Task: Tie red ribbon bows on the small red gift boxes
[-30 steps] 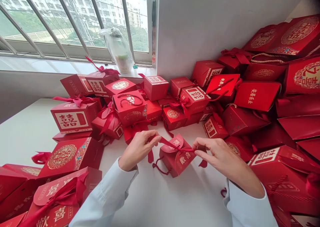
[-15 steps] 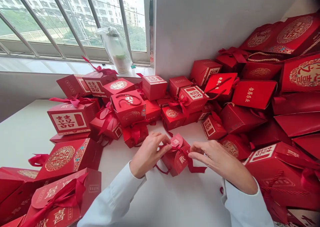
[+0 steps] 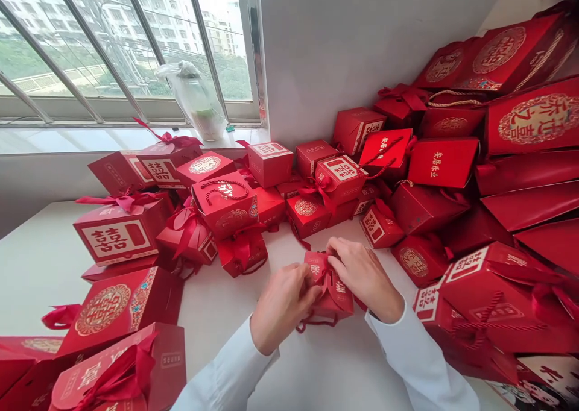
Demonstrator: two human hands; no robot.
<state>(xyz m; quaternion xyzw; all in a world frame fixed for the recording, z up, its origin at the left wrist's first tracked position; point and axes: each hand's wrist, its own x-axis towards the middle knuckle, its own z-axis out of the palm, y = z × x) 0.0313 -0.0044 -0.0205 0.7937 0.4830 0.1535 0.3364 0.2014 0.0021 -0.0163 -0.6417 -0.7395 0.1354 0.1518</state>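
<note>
A small red gift box (image 3: 337,299) with gold characters stands on the white table (image 3: 289,363), between my two hands. A dark red ribbon (image 3: 324,267) crosses its top, and a twisted cord handle hangs at its front. My left hand (image 3: 289,299) is closed on the ribbon at the box's left side, fingertips pinched together. From the upper right, my right hand (image 3: 362,272) reaches over the box with its fingers pinched on the ribbon near the middle of the top. The fingers partly hide the ribbon's crossing.
Red gift boxes with ribbons are piled at the left (image 3: 111,302), along the back (image 3: 226,197) and at the right (image 3: 502,302). A plastic-wrapped cup (image 3: 205,112) stands on the windowsill (image 3: 136,140) by the barred window.
The box has turned and now lies slightly further right in view. Both hands have moved closer together over its top. The view has shifted a little to the right.
</note>
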